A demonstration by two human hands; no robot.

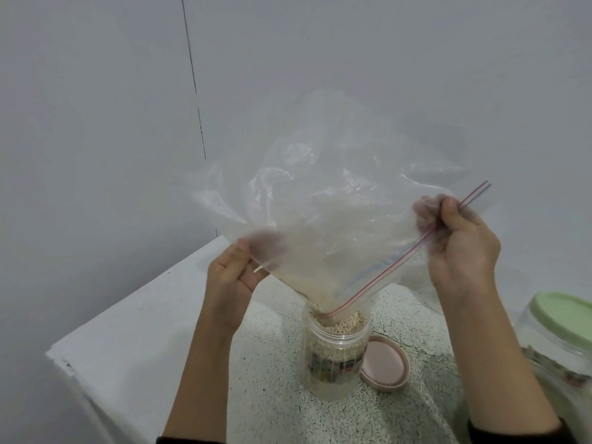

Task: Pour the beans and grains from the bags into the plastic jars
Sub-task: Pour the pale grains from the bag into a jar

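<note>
**A:** Start from the left. What have you got?

**B:** On my far left I see a pale wall (96, 155) with a thin dark seam running down it, then the white edge of the counter (144, 315), which turns to speckled stone nearer the middle. My left hand (234, 277) is raised over it, palm turned toward me, thumb and fingers pinching the lower left edge of the clear zip bag (320, 203); I can see the fingers blurred through the plastic.

**A:** And the bag itself?

**B:** It's held up and tipped, one corner of its open mouth pointing down into the open jar (334, 354). The red and blue zip strip (400, 261) runs diagonally from that corner up to my right hand. Pale grains (344, 323) are heaped at the jar's mouth, right up at the rim, with the bag corner touching them. Some grains are also visible in the bag's lower corner.

**A:** The jar is standing?

**B:** Upright on the speckled counter, between my forearms. It's clear plastic with a printed label low down. Just beside it to the right, a pink lid (384, 363) lies on the counter.

**A:** Right side?

**B:** My right hand (461, 245) is curled tightly round the bag's upper right corner, bunching the zip strip in the fist. Farther right, at the frame's edge, there's a second clear jar (551, 357) with a green lid (567, 318) on it.
</note>
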